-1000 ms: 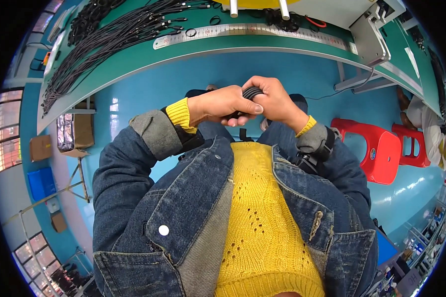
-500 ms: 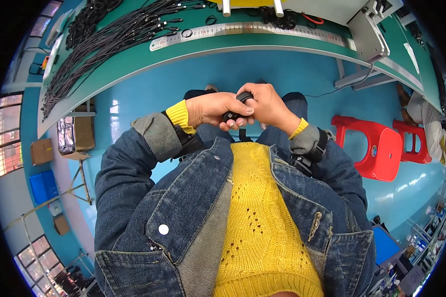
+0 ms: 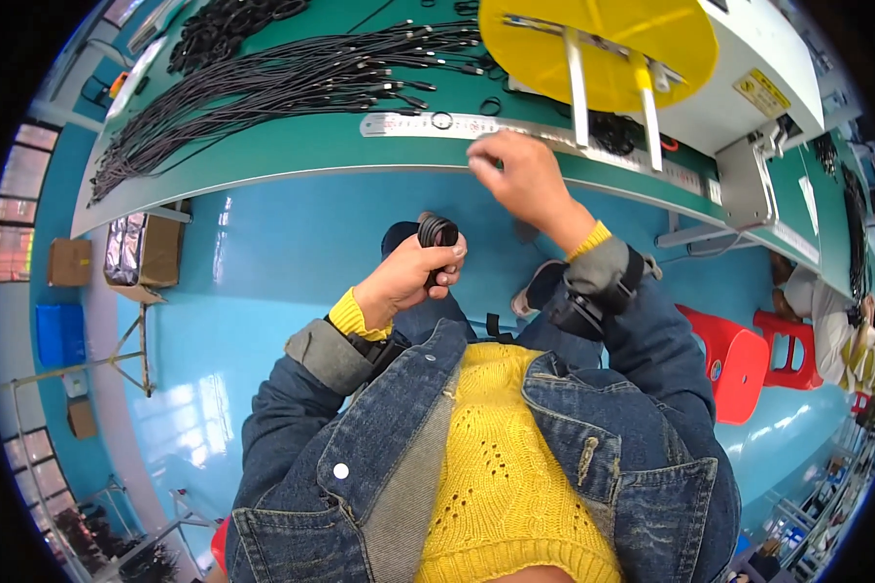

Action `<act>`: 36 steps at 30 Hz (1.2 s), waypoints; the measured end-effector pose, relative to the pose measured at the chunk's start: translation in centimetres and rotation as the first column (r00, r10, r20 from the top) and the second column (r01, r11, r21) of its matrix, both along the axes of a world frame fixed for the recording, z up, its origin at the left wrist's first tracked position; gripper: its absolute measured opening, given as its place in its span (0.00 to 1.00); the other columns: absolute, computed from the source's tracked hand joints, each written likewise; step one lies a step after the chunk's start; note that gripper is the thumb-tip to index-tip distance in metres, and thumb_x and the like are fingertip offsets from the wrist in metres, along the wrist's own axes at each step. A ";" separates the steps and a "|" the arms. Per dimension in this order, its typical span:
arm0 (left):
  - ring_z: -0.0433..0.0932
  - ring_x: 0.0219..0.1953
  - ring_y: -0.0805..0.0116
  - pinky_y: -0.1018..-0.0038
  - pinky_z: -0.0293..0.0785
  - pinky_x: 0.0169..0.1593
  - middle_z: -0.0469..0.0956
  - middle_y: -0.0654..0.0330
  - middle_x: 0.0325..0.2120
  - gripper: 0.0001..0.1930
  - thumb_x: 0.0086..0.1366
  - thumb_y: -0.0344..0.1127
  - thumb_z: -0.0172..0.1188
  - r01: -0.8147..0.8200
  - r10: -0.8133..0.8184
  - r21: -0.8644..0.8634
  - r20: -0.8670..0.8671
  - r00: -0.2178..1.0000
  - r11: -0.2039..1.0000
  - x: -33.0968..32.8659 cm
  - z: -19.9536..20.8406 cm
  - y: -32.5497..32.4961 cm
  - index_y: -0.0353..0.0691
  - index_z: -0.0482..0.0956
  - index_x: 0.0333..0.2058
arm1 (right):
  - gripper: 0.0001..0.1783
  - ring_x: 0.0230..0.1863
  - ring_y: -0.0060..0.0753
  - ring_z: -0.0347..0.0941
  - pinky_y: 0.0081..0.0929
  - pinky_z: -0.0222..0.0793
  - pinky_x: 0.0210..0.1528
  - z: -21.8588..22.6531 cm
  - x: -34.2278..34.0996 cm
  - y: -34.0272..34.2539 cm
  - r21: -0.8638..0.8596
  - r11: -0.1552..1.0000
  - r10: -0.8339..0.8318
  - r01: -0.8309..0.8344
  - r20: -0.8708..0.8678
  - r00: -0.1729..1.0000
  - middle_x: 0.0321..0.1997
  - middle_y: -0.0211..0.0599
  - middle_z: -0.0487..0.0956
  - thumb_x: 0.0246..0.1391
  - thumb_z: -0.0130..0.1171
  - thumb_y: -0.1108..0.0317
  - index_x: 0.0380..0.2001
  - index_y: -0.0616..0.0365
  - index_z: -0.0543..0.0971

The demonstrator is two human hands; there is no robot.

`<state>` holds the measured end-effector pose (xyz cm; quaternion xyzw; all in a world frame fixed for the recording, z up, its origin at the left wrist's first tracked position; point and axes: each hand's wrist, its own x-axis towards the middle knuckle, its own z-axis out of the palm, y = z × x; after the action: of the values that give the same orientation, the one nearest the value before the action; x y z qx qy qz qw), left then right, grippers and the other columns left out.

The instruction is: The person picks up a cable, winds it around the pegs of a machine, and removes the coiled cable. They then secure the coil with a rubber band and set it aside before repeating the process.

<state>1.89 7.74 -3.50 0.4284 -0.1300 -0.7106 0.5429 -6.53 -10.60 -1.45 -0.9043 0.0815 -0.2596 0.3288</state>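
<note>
Two hands work at different depths. Nearest is the left hand (image 3: 406, 277), held low over the lap, its fingers curled shut around a small coil of black cable (image 3: 437, 231) that sticks up from the top of the fist; a yellow cuff and denim sleeve run back from the wrist. Farther out and to the right, the right hand (image 3: 520, 175) reaches to the near edge of the green workbench (image 3: 262, 160). Its fingers are bent and bunched with the tips at the bench edge, and whether they pinch anything cannot be told. Just beyond the fingertips lies a long steel ruler (image 3: 437, 124) along the bench, with a small black ring (image 3: 441, 120) resting on it. Farther still, many black cables (image 3: 262, 83) lie spread across the left of the bench, and a yellow reel disc (image 3: 603, 39) stands at the far right. Red stools (image 3: 724, 355) sit on the blue floor at right.
</note>
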 end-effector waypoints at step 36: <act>0.70 0.20 0.75 0.74 0.67 0.24 0.70 0.64 0.16 0.09 0.55 0.33 0.59 0.224 -0.112 -0.034 0.789 0.604 0.974 -4.5 0.1 -3.7 0.35 0.70 0.28 | 0.20 0.20 0.19 0.69 0.20 0.64 0.19 1.5 -11.6 2.6 0.617 0.782 0.121 0.086 -0.286 0.950 0.22 0.33 0.75 0.45 0.62 0.71 0.43 0.62 0.71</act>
<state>-2.63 3.99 -3.38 0.6443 -0.4383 -0.4911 0.3894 -18.18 -7.95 0.01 -0.7750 0.2047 -0.0696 0.5938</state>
